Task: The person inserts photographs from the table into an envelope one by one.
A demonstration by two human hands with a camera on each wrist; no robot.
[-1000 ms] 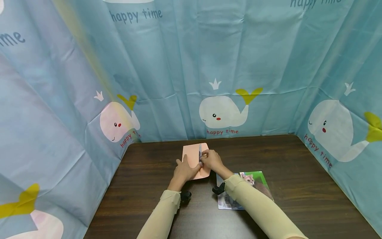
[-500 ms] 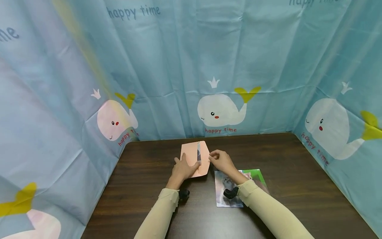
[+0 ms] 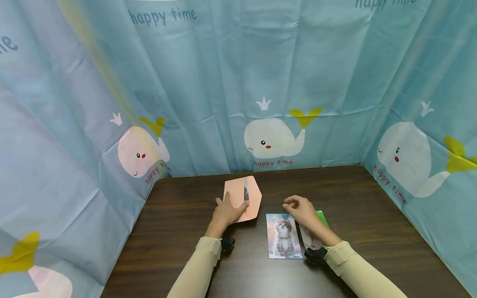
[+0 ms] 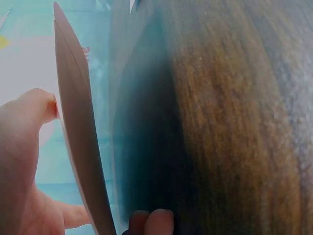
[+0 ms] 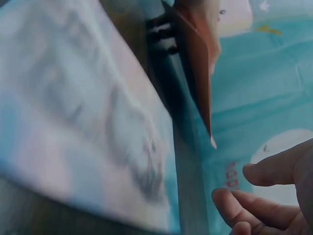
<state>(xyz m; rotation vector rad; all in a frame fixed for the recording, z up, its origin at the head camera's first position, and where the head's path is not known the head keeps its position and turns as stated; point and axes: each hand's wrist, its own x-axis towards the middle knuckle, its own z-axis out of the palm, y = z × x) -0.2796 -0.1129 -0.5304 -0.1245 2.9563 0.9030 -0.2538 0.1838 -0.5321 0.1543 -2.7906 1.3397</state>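
Note:
My left hand [image 3: 226, 211] grips a peach-coloured envelope [image 3: 255, 200] near the back of the table. Its thumb lies across the front, with other fingers behind; the left wrist view shows the envelope [image 4: 78, 112] edge-on, tilted up off the wood. The flap stands open to the right, and a strip of a picture card [image 3: 246, 190] shows inside. Holding nothing, my right hand [image 3: 303, 212] hovers right of the envelope, its fingers loosely bent. Near it lies a kitten picture card [image 3: 284, 239]. Another card with a green edge [image 3: 322, 217] is partly hidden under my right wrist.
The dark wooden table [image 3: 175, 231] ends at the back against a blue curtain [image 3: 208, 136] printed with whales. Both sleeved forearms reach in from the front, each wearing a black wrist camera.
My right hand has let go of the card strip in the envelope and moved right and toward me, uncovering the kitten card. The left hand keeps its grip.

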